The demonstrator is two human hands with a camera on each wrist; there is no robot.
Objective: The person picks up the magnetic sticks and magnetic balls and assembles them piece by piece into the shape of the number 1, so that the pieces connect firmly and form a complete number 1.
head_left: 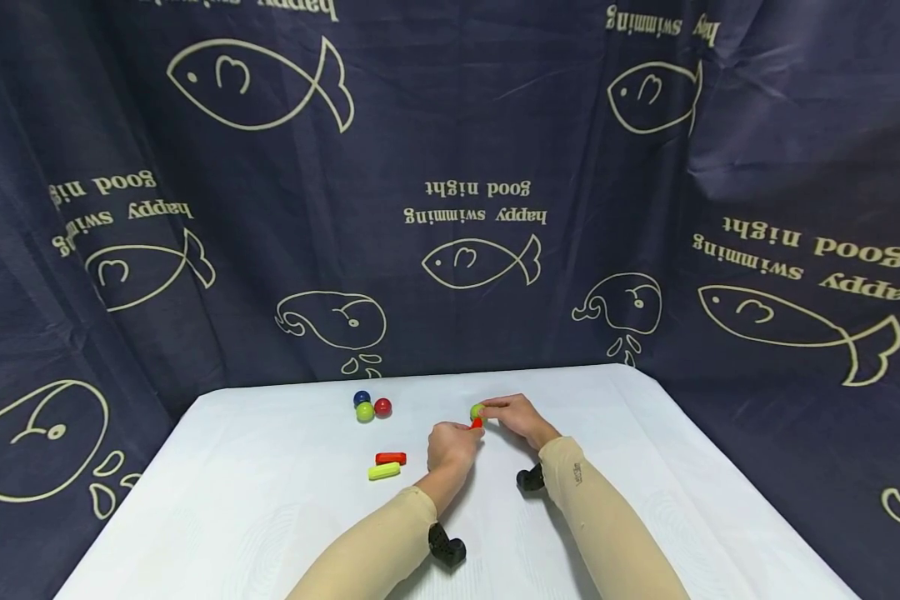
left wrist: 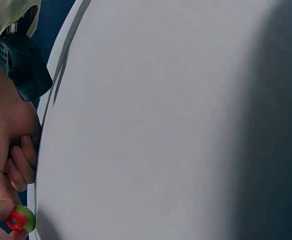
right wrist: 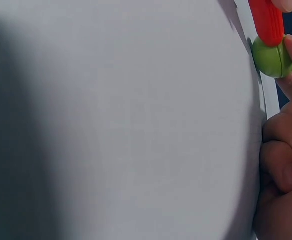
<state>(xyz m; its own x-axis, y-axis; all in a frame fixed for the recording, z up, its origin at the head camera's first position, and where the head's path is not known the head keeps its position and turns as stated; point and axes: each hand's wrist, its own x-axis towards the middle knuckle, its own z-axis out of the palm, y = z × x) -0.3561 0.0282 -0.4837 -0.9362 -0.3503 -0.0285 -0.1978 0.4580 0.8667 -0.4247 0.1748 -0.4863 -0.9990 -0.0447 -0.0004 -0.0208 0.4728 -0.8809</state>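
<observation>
My left hand (head_left: 451, 447) pinches a small red stick (head_left: 477, 423) between thumb and finger. In the left wrist view the stick's round end (left wrist: 16, 220) shows a hole in its middle. My right hand (head_left: 519, 415) pinches a green ball (head_left: 477, 412) with thumb and index finger, its other fingers curled in. A thin seam line crosses the ball (right wrist: 273, 60) in the right wrist view. There the red stick (right wrist: 269, 22) lies against the ball; whether the two are joined I cannot tell. Both hands are low over the white table.
Left of my hands a red stick (head_left: 391, 458) and a yellow stick (head_left: 384, 472) lie side by side. Farther back sit a blue ball (head_left: 362, 399), another green ball (head_left: 364, 412) and a red ball (head_left: 382, 407). A dark printed curtain (head_left: 480, 333) hangs behind the white table (head_left: 270, 483).
</observation>
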